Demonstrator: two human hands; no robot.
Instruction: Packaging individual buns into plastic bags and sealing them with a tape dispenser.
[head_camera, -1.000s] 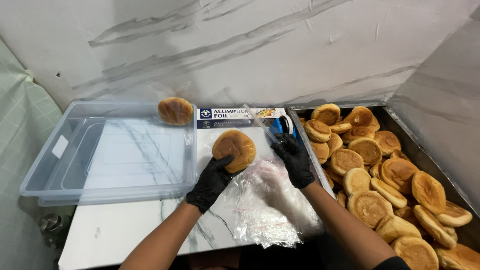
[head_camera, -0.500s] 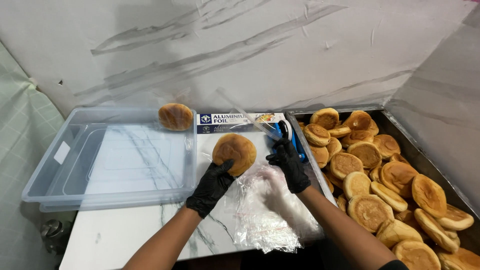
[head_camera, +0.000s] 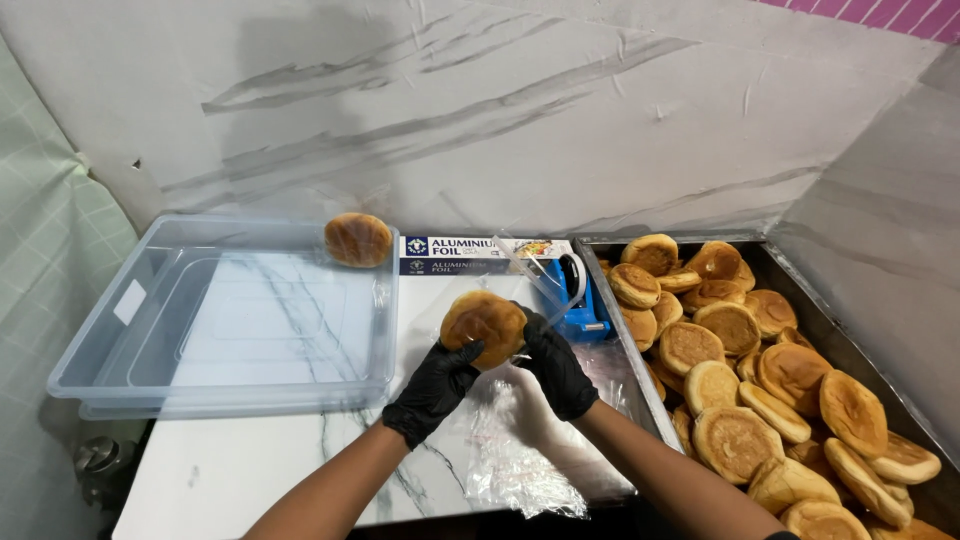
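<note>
Surface: a white marble-patterned counter (head_camera: 250, 470) set against a wall of like pattern; pale green tiling at the far left edge. At the counter's left rear stands a clear plastic tub (head_camera: 100, 340), with one wrapped bun (head_camera: 358, 239) resting in its right rear corner. A long foil box (head_camera: 450, 254) lies along the rear edge. Near the counter's middle, the left hand (head_camera: 433, 388) and the right hand (head_camera: 556, 366), both in black gloves, clasp a round bun (head_camera: 483, 323) between them, lifted above a heap of clear plastic bags (head_camera: 520, 440). A blue tape dispenser (head_camera: 575, 300) stands just behind. At the right edge, a metal tray (head_camera: 800, 290) holds many buns; its near corner is cut off. Whether film surrounds the held bun is unclear.
</note>
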